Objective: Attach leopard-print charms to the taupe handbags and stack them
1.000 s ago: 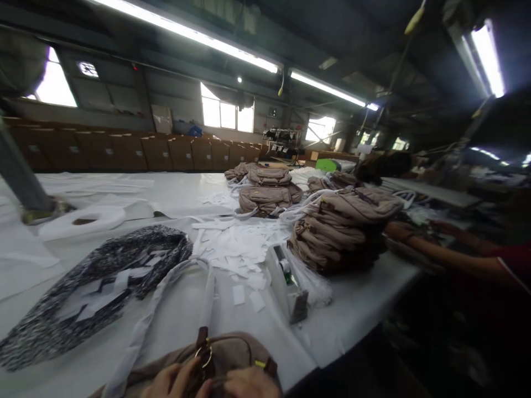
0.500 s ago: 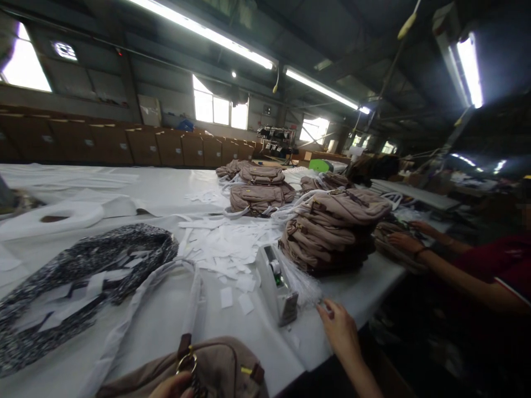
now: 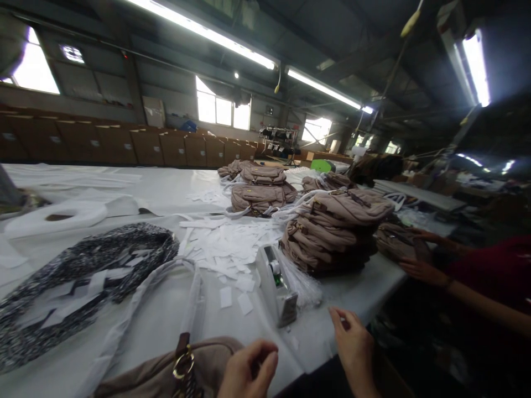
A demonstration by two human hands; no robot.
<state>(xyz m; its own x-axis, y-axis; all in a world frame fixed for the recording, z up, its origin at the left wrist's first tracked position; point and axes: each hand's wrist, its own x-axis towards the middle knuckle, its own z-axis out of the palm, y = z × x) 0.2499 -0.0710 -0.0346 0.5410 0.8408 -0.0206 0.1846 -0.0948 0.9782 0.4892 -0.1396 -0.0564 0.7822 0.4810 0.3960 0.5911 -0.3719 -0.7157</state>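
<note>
A taupe handbag [image 3: 161, 376] with a gold ring [image 3: 183, 365] lies at the table's near edge, its handle wrapped in white paper [image 3: 166, 287]. My left hand [image 3: 246, 371] hovers by the bag's right end, fingers curled toward the thumb. To its right, my right hand [image 3: 352, 348] is raised over the table edge just right of the white tape dispenser [image 3: 277, 287], fingertips pinched together. What either hand holds is too small to see.
White paper slips [image 3: 228, 249] lie scattered past the dispenser. Stacks of taupe bags [image 3: 336, 232] stand at right and further back [image 3: 261, 190]. A speckled fabric loop [image 3: 83, 271] and a white roll [image 3: 58, 217] lie left. Another person's hands [image 3: 423, 271] work at right.
My right hand went to the tape dispenser and has drawn back toward me, pinched. My left hand has shifted from the bag's ring to its right end.
</note>
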